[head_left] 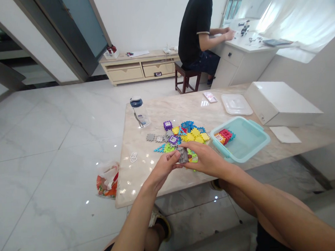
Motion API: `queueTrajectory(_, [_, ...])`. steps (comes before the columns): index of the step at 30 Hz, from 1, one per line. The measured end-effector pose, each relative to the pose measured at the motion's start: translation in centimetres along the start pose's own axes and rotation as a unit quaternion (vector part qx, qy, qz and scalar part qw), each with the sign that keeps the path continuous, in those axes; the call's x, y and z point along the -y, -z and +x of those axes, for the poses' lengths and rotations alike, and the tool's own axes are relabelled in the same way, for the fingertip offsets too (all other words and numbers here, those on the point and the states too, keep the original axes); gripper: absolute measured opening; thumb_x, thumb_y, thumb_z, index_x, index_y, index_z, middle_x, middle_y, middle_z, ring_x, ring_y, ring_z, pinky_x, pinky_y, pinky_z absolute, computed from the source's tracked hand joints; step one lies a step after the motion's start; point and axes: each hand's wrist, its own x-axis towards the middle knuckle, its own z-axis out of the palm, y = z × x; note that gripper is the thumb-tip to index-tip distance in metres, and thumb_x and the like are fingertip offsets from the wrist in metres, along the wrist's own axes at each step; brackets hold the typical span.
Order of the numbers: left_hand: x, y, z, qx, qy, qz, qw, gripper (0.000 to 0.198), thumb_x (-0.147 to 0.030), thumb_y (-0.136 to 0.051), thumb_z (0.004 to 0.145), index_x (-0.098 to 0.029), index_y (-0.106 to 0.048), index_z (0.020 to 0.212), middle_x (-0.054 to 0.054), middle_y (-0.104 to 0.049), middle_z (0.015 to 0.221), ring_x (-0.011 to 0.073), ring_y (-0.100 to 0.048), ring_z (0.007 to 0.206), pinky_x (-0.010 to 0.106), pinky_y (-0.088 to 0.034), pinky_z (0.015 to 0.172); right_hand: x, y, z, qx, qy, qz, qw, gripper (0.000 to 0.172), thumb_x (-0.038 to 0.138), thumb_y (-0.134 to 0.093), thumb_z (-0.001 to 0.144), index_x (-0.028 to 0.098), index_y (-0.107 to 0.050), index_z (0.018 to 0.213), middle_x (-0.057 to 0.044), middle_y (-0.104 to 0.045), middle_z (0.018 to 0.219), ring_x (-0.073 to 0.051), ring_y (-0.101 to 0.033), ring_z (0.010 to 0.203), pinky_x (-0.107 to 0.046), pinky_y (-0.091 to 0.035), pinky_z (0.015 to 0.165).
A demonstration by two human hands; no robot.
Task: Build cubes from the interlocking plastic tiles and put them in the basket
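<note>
Between my two hands, over the near side of the table, is a small block of grey interlocking tiles (182,155) with notched edges. My left hand (168,163) grips it from the left with thumb and fingers. From the right, my right hand (202,157) closes on the same block, fingers at its top and bottom. Just beyond lies a loose pile of notched plastic tiles: yellow tiles (195,135), blue tiles (187,125), a purple tile piece (168,125) and a grey tile (150,137). Some green tiles are partly hidden behind my hands.
A teal plastic bin (248,140) holds a red and orange tile block (225,136). Around it are a translucent lid (237,104), a white box (284,101) and paper (284,135). A water bottle (140,112) stands at the far left. Another person (196,26) sits at a desk beyond.
</note>
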Motion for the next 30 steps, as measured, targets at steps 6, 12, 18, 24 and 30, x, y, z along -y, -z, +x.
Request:
queueTrajectory(6, [0.14,-0.04,0.27,-0.017,0.017,0.007,1.0,0.055,-0.061,-0.089,0.085,-0.014,-0.085,0.113,0.015,-0.083,0.108,0.0288,-0.077,0.101,0.039,-0.058,0.094,0.11,0.14,-0.24,0.014,0.013,-0.009,1.0,0.056,0.029,-0.084,0.096,0.025,-0.063,0.148,-0.014,-0.072,0.144,-0.031,-0.07,0.133,-0.052,-0.058,0.115])
queueTrajectory(12, [0.23,0.01,0.43,-0.017,0.017,0.002,1.0,0.059,-0.065,-0.089,0.082,-0.012,-0.085,0.109,0.016,-0.083,0.107,0.0284,-0.076,0.1,0.038,-0.058,0.094,0.23,-0.02,-0.15,0.01,0.028,-0.004,1.0,0.057,0.033,-0.084,0.098,0.025,-0.063,0.15,-0.014,-0.072,0.145,-0.03,-0.07,0.134,-0.051,-0.057,0.116])
queueTrajectory(18, [0.1,-0.4,0.23,-0.013,0.013,-0.008,1.0,0.061,-0.061,-0.093,0.08,-0.013,-0.083,0.115,0.015,-0.082,0.107,0.0291,-0.076,0.1,0.039,-0.058,0.093,0.35,0.33,-0.11,0.007,0.021,-0.005,1.0,0.051,0.033,-0.086,0.095,0.023,-0.067,0.141,-0.014,-0.075,0.138,-0.031,-0.073,0.127,-0.05,-0.06,0.11])
queueTrajectory(24, [0.25,-0.37,0.5,-0.088,0.004,-0.022,0.996,0.061,-0.071,-0.084,0.085,-0.015,-0.083,0.111,0.013,-0.081,0.106,0.0253,-0.073,0.097,0.034,-0.057,0.086,0.07,0.42,0.05,-0.015,0.005,-0.041,0.999,0.056,0.03,-0.087,0.092,0.024,-0.066,0.143,-0.014,-0.075,0.138,-0.032,-0.072,0.129,-0.052,-0.058,0.112])
queueTrajectory(30, [0.03,-0.3,0.64,-0.111,0.002,0.044,0.993,0.058,-0.069,-0.085,0.086,-0.019,-0.083,0.115,0.01,-0.08,0.113,0.0232,-0.07,0.101,0.03,-0.053,0.084,-0.16,0.66,0.01,-0.023,-0.007,-0.067,0.997,0.053,0.028,-0.085,0.094,0.023,-0.065,0.142,-0.014,-0.075,0.138,-0.032,-0.071,0.13,-0.052,-0.058,0.112])
